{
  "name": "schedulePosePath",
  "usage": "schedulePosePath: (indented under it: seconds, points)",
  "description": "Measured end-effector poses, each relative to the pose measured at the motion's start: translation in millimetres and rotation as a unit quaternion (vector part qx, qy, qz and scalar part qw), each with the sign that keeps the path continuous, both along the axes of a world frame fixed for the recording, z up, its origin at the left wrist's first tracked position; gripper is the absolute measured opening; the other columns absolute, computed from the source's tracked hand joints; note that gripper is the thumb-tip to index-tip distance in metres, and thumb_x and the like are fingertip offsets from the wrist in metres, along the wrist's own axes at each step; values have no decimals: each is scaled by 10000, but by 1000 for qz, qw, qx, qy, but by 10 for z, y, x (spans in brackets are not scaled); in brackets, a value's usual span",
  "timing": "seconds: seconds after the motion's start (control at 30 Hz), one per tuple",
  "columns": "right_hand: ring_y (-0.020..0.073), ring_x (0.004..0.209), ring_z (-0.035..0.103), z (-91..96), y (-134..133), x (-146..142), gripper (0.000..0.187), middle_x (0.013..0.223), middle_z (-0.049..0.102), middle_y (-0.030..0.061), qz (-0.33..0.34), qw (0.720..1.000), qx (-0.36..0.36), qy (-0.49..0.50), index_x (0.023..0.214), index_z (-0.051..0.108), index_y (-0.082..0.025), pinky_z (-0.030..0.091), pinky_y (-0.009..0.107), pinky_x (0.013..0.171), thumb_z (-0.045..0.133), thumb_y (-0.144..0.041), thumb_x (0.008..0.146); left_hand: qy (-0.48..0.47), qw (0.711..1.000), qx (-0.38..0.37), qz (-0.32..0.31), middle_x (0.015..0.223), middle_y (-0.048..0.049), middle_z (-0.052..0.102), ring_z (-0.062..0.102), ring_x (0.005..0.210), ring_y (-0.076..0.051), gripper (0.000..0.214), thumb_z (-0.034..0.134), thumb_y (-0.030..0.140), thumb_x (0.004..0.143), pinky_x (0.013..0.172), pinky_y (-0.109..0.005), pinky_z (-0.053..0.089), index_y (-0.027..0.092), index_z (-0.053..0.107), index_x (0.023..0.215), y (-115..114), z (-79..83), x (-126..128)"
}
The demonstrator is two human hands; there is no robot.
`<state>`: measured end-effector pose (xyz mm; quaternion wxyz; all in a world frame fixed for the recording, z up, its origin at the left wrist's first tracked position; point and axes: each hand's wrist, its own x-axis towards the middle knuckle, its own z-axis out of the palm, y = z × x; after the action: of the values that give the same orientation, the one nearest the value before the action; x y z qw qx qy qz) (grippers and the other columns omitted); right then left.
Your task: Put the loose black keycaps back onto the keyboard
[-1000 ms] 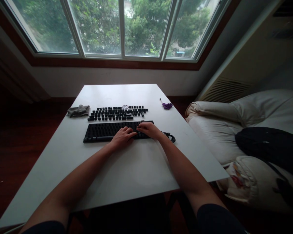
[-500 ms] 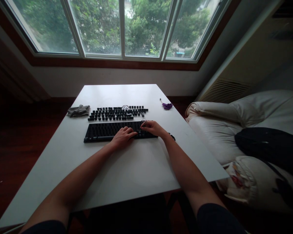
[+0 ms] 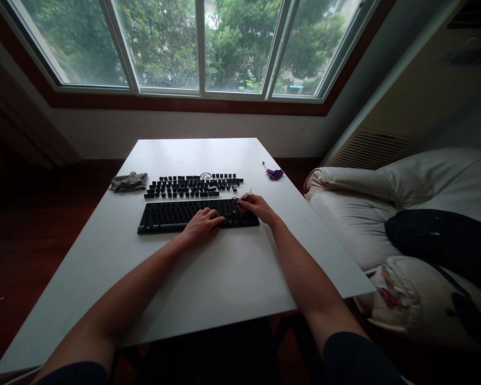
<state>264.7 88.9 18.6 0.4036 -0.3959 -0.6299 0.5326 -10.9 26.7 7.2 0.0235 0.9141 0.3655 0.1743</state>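
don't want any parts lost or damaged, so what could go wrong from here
The thin tool in the right hand might slip and scratch the keyboard or catch the left hand resting on it.
The loose keycaps sit in rows just beyond the keyboard, so a nudge could mix them up.
The grey cloth lies at the table's left edge and might slide off.

I'm in what looks like a home: a cream padded sofa (image 3: 344,235) right of my white table (image 3: 232,272), a dark reddish floor (image 3: 20,230), a wide, wood-trimmed window (image 3: 200,48) facing leafy trees (image 3: 156,43).
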Motion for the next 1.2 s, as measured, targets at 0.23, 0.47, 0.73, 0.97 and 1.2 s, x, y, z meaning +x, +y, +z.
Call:
schedulePosePath:
  seconds: [0.23, 0.47, 0.73, 0.97, 1.2]
  points:
    - [138, 651, 562, 122, -154, -248, 377, 751, 631, -1, 8, 998, 66, -15, 938, 679, -175, 486, 293, 650, 738, -522, 802, -90, 994, -25, 56, 1120, -73, 658, 568, 1034, -247, 329, 612, 343, 934, 931, -416, 468, 269, 667, 1249, 1, -26, 13]
    - [142, 640, 552, 38, -209, -469, 401, 723, 609, -1, -6, 996, 88, -15, 936, 681, -177, 477, 289, 631, 726, -551, 799, -208, 973, -64, 75, 1082, -62, 667, 602, 1035, -229, 231, 633, 353, 928, 947, -399, 494, 236, 695, 1117, 13, -16, 21]
    - [147, 632, 560, -35, -184, -493, 401, 703, 603, -7, -10, 996, 90, -25, 939, 677, -185, 483, 291, 629, 708, -562, 807, -253, 960, -105, 58, 1042, -56, 678, 627, 1001, -214, 175, 662, 278, 889, 917, -380, 518, 226, 707, 1050, 29, 15, 21]
    - [150, 592, 562, -60, -182, -544, 398, 647, 604, -18, -52, 996, 64, -44, 903, 635, -193, 460, 283, 595, 690, -575, 804, -267, 954, -126, 51, 1049, -58, 711, 654, 987, -214, 224, 667, 254, 878, 877, -368, 537, 230, 711, 1096, 45, 2, 6]
    - [141, 557, 538, -19, -231, -593, 389, 611, 589, -30, -55, 997, 40, -39, 878, 603, -194, 414, 271, 560, 688, -563, 789, -268, 953, -128, 58, 1037, -40, 722, 674, 940, -201, 396, 660, 215, 868, 842, -357, 535, 248, 626, 1261, 31, -43, 11]
